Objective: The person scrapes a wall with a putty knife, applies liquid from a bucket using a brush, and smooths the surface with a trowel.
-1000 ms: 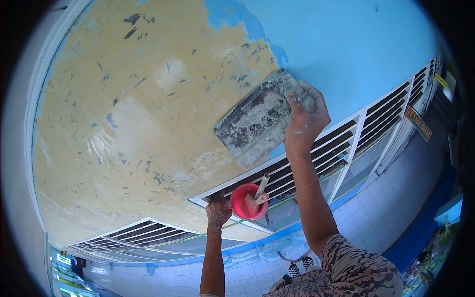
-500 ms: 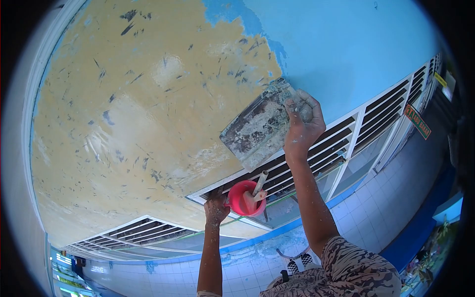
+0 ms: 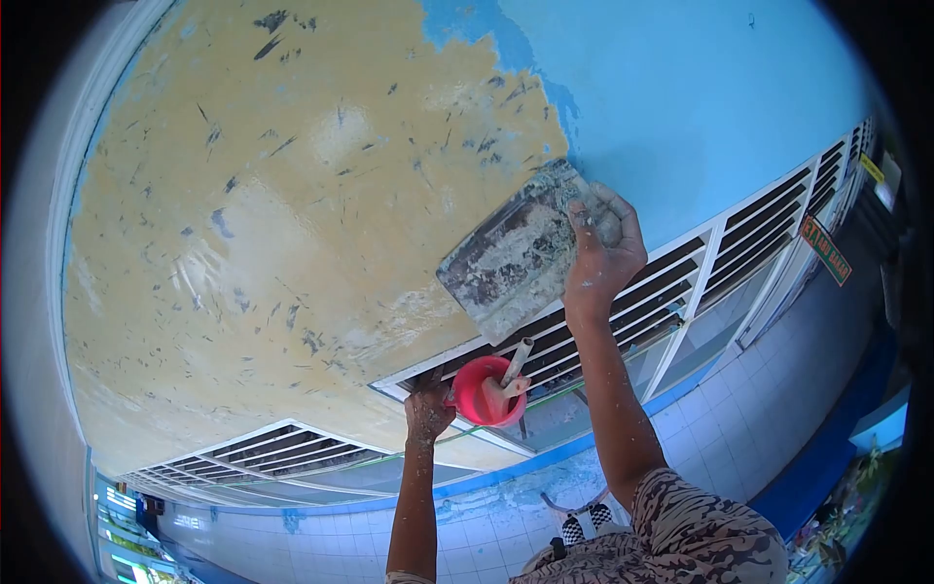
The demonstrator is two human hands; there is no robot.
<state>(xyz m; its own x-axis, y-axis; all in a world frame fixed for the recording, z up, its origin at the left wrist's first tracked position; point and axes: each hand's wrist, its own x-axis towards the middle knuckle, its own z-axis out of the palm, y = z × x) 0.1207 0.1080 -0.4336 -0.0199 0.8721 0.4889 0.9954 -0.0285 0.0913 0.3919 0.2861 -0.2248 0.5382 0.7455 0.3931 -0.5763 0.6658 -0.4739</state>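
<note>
My right hand (image 3: 611,248) grips a wide, flat scraper plate (image 3: 511,255) crusted with grey, flaky residue. Its thumb lies over the near face and its fingers curl round the right edge. The plate overlaps the yellowish part of the wall (image 3: 292,195), close to the ragged border with the blue paint (image 3: 681,88). Lower down, my left hand (image 3: 428,411) is closed at the handle side of a pink plastic dipper (image 3: 464,401). A pale, pipe-like handle (image 3: 519,358) sticks up out of the dipper. The left fingertips are partly hidden in shadow by the window slats.
Slatted window frames (image 3: 715,253) run below the painted wall, with another slatted opening (image 3: 282,450) at lower left. A green lettered sign (image 3: 826,249) juts out at right. White tiles (image 3: 486,540) cover the lower wall. Plants (image 3: 866,487) stand at lower right.
The view has shifted slightly, so the wall appears farther right and lower. Against the wall, the scraper plate has moved slightly left. Both hands keep their grip.
</note>
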